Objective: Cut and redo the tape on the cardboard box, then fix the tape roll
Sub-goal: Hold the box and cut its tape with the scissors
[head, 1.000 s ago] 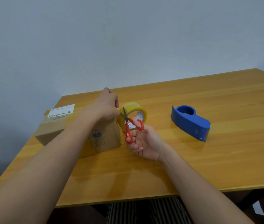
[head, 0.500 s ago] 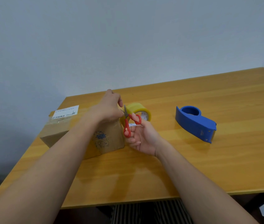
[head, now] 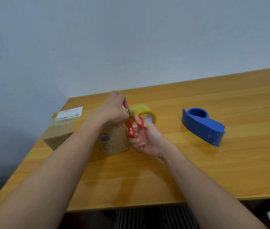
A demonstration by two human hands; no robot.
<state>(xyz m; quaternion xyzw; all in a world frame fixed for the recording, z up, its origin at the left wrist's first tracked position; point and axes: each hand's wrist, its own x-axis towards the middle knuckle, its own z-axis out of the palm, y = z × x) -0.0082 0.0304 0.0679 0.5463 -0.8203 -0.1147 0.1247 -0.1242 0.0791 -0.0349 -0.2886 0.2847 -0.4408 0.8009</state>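
A brown cardboard box [head: 61, 133] with a white label lies at the table's left. My left hand [head: 114, 109] rests curled on its right top edge, fingers pinched there; what they pinch is hidden. My right hand [head: 145, 139] holds small red-handled scissors [head: 133, 124], thumb and a finger through the loops, blades pointing up at the box's top corner beside my left fingers. A yellowish tape roll [head: 145, 113] stands on edge just behind the scissors. A blue tape dispenser [head: 203, 126] lies to the right.
The wooden table [head: 197, 171] ends at a near edge low in the view and meets a pale wall behind. Striped fabric [head: 155, 217] shows under the near edge.
The scissor blades have closed and risen toward the box's top corner by my left fingers. The view has shifted slightly; box, roll and dispenser stay put.
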